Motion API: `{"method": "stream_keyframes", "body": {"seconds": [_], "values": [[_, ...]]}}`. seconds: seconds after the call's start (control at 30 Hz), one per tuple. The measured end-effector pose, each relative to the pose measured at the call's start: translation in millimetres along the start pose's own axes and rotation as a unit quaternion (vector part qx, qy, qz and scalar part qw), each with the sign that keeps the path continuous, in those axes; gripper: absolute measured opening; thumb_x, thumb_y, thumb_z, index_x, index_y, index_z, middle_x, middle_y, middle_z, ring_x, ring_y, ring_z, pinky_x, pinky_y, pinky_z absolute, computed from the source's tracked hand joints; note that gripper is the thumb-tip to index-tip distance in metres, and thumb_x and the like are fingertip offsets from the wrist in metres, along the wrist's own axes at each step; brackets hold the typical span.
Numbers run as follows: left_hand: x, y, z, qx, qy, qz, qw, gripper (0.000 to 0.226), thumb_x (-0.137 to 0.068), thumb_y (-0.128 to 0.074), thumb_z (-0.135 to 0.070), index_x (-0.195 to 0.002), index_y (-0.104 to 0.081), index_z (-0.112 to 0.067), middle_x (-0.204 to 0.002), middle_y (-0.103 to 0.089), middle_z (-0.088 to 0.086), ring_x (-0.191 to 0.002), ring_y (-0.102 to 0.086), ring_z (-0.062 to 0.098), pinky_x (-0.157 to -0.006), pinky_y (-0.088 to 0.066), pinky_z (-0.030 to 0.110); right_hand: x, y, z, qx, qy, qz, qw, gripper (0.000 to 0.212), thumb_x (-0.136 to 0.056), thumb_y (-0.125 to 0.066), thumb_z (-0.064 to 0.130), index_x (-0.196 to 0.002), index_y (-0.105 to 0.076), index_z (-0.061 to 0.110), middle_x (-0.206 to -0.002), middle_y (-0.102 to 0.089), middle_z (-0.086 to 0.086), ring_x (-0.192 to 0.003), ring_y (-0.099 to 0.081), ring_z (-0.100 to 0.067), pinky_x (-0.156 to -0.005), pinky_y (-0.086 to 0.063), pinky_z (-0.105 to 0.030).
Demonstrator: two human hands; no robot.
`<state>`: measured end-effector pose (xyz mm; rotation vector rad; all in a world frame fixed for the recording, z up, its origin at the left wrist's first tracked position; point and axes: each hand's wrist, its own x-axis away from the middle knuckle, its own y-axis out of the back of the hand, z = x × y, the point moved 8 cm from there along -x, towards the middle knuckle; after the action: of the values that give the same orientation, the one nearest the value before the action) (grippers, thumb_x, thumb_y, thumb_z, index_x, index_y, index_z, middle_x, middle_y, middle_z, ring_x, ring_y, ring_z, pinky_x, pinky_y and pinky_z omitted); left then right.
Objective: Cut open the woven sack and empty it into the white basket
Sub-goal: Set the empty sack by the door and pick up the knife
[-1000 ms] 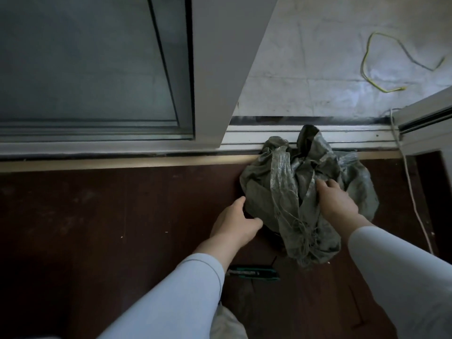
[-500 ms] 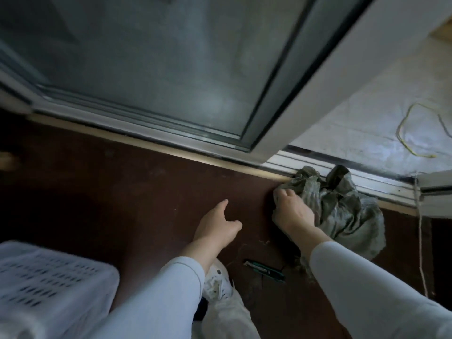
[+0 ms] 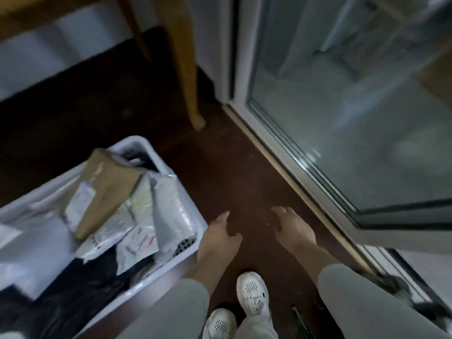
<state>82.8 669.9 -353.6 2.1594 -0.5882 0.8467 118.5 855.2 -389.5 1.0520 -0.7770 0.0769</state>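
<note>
The white basket [image 3: 189, 209] stands on the dark floor at the left, filled with parcels, mailer bags and a brown cardboard piece [image 3: 107, 189]. My left hand [image 3: 219, 241] hovers just right of the basket's near corner, fingers relaxed, holding nothing. My right hand [image 3: 292, 228] hangs over bare floor, fingers spread loosely and empty. The crumpled grey woven sack [image 3: 389, 283] peeks out at the lower right behind my right sleeve, lying by the door track. The cutter [image 3: 299, 316] lies on the floor near my feet.
A sliding glass door [image 3: 342, 118] and its track [image 3: 288, 157] run along the right. A wooden table leg [image 3: 188, 77] stands ahead. My two white shoes [image 3: 252, 293] are at the bottom centre on the dark floor.
My view swung left from the sack to the basket. My right hand let go of the sack, and both hands now hang empty over the floor.
</note>
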Motion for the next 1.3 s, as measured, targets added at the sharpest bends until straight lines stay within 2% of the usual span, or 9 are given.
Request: {"method": "stream_keyframes", "body": {"seconds": [0.13,0.33,0.5,0.57,0.7,0.83,0.97,1.17,1.3], "values": [[11.2,60.0,49.5,0.061,0.050,-0.073,0.994,0.063,-0.086,-0.055,-0.020,-0.144,-0.032,-0.025,-0.143,-0.048,0.004,-0.131,-0.046,0.019,-0.105,-0.035,0.028,-7.9,-17.4,85.5,0.047,0.095,0.035,0.994,0.053,-0.090,-0.046,0.015,-0.140,-0.035,0.029,-0.139,-0.042,0.000,-0.122,-0.050,-0.022,-0.093,-0.050,-0.038],[33.0,112.2,128.2,0.116,0.119,-0.125,0.978,0.058,-0.088,-0.055,-0.019,-0.142,-0.036,-0.022,-0.139,-0.052,0.005,-0.127,-0.050,0.022,-0.099,-0.042,0.030,1.6,-63.6,182.2,0.120,0.208,0.085,0.967,0.051,-0.092,-0.043,0.015,-0.140,-0.036,0.031,-0.141,-0.040,0.002,-0.123,-0.048,-0.021,-0.094,-0.049,-0.036],[60.6,127.1,197.5,0.155,0.182,-0.144,0.960,0.065,-0.085,-0.055,-0.016,-0.145,-0.032,-0.021,-0.144,-0.045,0.006,-0.126,-0.050,0.022,-0.095,-0.045,0.029,20.4,-105.2,229.9,0.182,0.270,0.126,0.937,0.050,-0.094,-0.041,0.015,-0.141,-0.034,0.031,-0.145,-0.037,0.002,-0.126,-0.046,-0.023,-0.094,-0.048,-0.036],[70.6,129.6,222.4,0.151,0.202,-0.153,0.955,0.064,-0.085,-0.056,-0.017,-0.144,-0.033,-0.021,-0.145,-0.044,0.004,-0.129,-0.047,0.021,-0.101,-0.042,0.030,29.5,-120.2,243.5,0.201,0.291,0.135,0.926,0.050,-0.095,-0.041,0.015,-0.142,-0.034,0.030,-0.145,-0.037,0.002,-0.127,-0.045,-0.021,-0.093,-0.048,-0.036],[80.7,124.0,260.5,0.150,0.224,-0.157,0.950,0.062,-0.086,-0.055,-0.017,-0.143,-0.034,-0.022,-0.144,-0.046,0.002,-0.125,-0.051,0.020,-0.094,-0.042,0.027,45.2,-148.3,252.1,0.206,0.300,0.149,0.920,0.050,-0.095,-0.039,0.013,-0.142,-0.033,0.029,-0.146,-0.036,0.003,-0.126,-0.045,-0.018,-0.093,-0.048,-0.034],[79.0,106.5,270.0,0.141,0.193,-0.130,0.962,0.061,-0.086,-0.052,-0.017,-0.144,-0.032,-0.024,-0.141,-0.050,0.001,-0.119,-0.055,0.020,-0.084,-0.045,0.026,54.8,-160.1,233.9,0.177,0.265,0.109,0.942,0.050,-0.093,-0.042,0.011,-0.139,-0.037,0.030,-0.142,-0.041,0.004,-0.125,-0.046,-0.018,-0.093,-0.048,-0.035],[73.1,75.4,260.0,0.107,0.150,-0.091,0.979,0.060,-0.087,-0.053,-0.019,-0.144,-0.034,-0.023,-0.141,-0.049,0.002,-0.127,-0.049,0.021,-0.105,-0.041,0.032,66.0,-170.1,185.3,0.132,0.202,0.069,0.968,0.049,-0.092,-0.042,0.011,-0.137,-0.040,0.028,-0.142,-0.042,0.005,-0.127,-0.044,-0.017,-0.094,-0.046,-0.035],[60.9,-8.6,228.9,0.030,0.085,-0.009,0.996,0.059,-0.086,-0.055,-0.020,-0.142,-0.036,-0.023,-0.139,-0.052,0.003,-0.117,-0.058,0.025,-0.096,-0.049,0.035,88.6,-188.7,53.2,0.093,0.081,0.066,0.990,0.046,-0.092,-0.044,0.012,-0.136,-0.044,0.026,-0.140,-0.045,0.000,-0.125,-0.048,-0.021,-0.096,-0.048,-0.039],[61.9,-89.8,208.3,-0.029,0.057,0.053,0.997,0.059,-0.086,-0.055,-0.024,-0.142,-0.036,-0.023,-0.141,-0.049,0.002,-0.129,-0.048,0.021,-0.105,-0.041,0.030,113.4,-206.5,-60.9,0.079,-0.034,0.081,0.993,0.043,-0.092,-0.047,0.017,-0.134,-0.045,0.026,-0.134,-0.050,-0.002,-0.114,-0.057,-0.025,-0.086,-0.052,-0.038]]}}
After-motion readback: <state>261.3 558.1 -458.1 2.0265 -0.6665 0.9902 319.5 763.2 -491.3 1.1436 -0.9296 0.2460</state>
